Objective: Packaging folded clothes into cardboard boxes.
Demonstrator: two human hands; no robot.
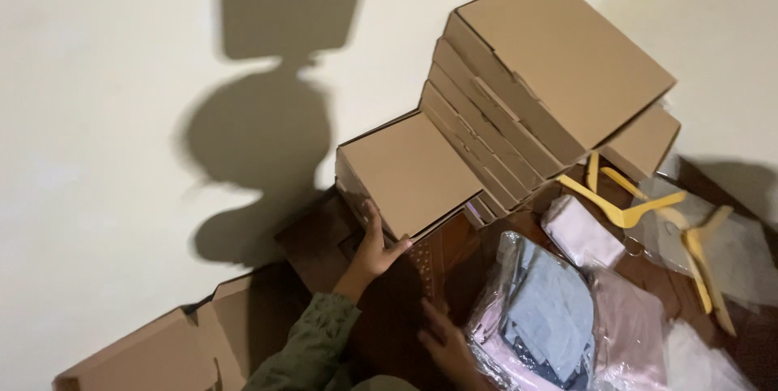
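At far left, flattened cardboard lies against the wall. The left hand, in a green sleeve, grips the near corner of a shut flat cardboard box, fingers over its edge. That box leans at the foot of the stack of boxes. To draw it out cleanly, a level pull seems wise, since the stack tilts. The right hand rests open, fingers spread, on the dark wooden floor beside bagged clothes. Yellow hangers lie further right.
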